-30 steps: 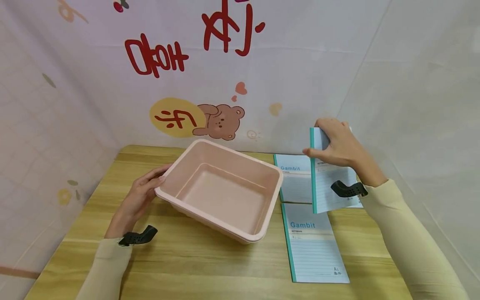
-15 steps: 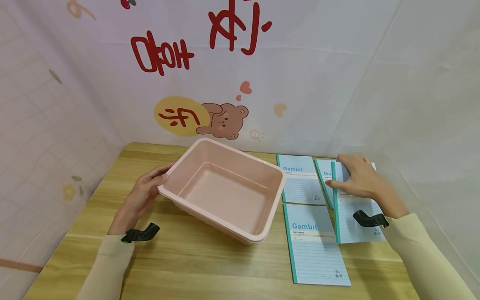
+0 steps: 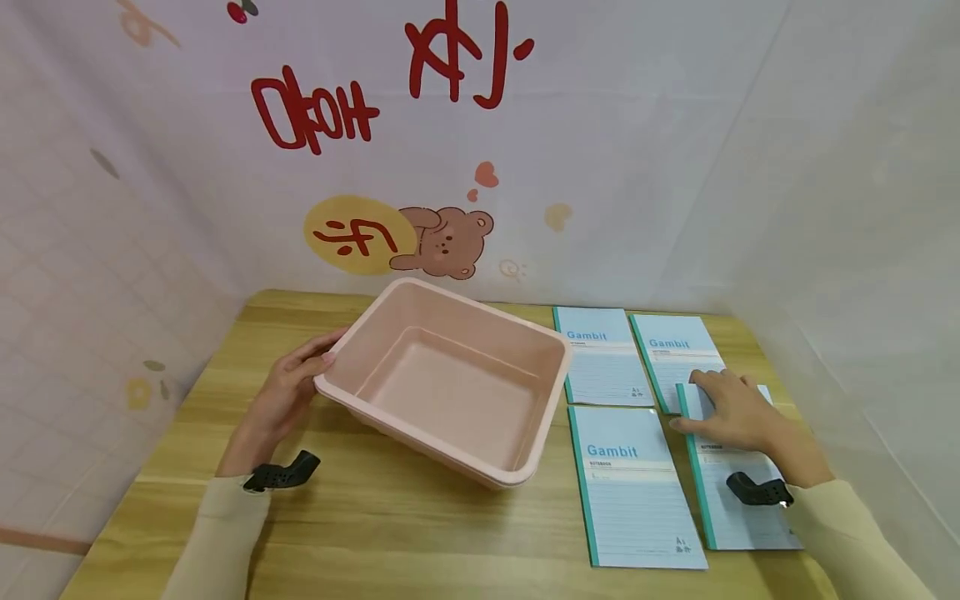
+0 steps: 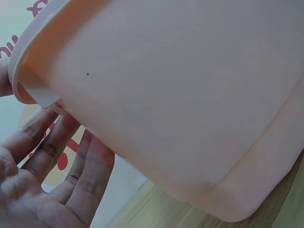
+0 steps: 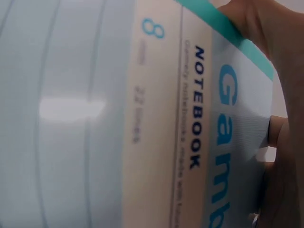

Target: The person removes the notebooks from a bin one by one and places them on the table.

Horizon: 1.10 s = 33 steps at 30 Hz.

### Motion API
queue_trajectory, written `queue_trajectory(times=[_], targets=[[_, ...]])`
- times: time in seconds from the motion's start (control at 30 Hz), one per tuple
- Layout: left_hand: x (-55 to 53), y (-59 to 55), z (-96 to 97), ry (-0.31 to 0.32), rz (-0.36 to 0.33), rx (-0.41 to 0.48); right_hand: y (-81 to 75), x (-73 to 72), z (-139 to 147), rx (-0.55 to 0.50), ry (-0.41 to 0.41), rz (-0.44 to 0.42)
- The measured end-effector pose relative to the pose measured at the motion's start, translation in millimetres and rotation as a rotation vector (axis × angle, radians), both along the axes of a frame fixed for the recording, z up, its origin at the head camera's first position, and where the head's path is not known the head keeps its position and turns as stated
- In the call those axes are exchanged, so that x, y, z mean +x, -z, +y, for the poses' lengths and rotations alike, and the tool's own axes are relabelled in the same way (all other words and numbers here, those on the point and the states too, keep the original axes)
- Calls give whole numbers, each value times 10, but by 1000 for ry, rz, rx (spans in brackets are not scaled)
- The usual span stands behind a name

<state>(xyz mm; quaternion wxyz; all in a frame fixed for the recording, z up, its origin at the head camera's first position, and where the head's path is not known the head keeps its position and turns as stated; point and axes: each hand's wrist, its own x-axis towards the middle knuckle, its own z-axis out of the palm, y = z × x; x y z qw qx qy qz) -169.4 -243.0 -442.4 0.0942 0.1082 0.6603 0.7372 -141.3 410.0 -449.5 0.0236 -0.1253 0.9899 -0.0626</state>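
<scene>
My left hand (image 3: 288,387) holds the left corner of a pink plastic basin (image 3: 450,400). In the left wrist view the thumb lies at the basin's rim (image 4: 15,71) and the fingers (image 4: 95,166) reach below it against the outer wall. The basin is tilted, with nothing inside. At the right my right hand (image 3: 731,412) grips a light-blue Gambit notebook (image 3: 738,500) by its upper part, thumb at the teal spine and fingers over the top edge. In the right wrist view the notebook's cover (image 5: 156,142) fills most of the frame. Whether it touches the table cannot be told.
Three more Gambit notebooks lie flat: a front one (image 3: 637,500) left of the held notebook, a back one (image 3: 603,367) near the basin, and a back-right one (image 3: 671,350). A wooden table (image 3: 375,533) bears them. Printed cloth walls (image 3: 637,150) stand behind and beside.
My right hand has brought the notebook down and to the right, from above the back notebooks to beside the front one. The left hand and the basin stay in place.
</scene>
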Motion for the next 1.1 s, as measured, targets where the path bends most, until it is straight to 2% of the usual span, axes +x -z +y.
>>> queue_trajectory(times=[0.27,0.43,0.63,0.77,0.87,1.03,1.1], targets=[[0,-22,-31,-8,-1,-2,260,78,-22,-6,-14,21],[-1,-24,-10,-12,-11,-19,335,185,-12,-29,-6,25],[-11,-30,2,-10,-9,-23,333,252,1,-55,-5,64],[-18,-36,-1,-16,-6,-30,321,255,8,-57,-2,67],[-29,-24,-15,-20,12,-29,291,232,-6,-90,-29,59],[-50,-9,-85,-18,100,-49,190,118,-93,-173,-99,106],[-57,-23,-123,-48,150,-100,139,57,-139,-199,-105,123]])
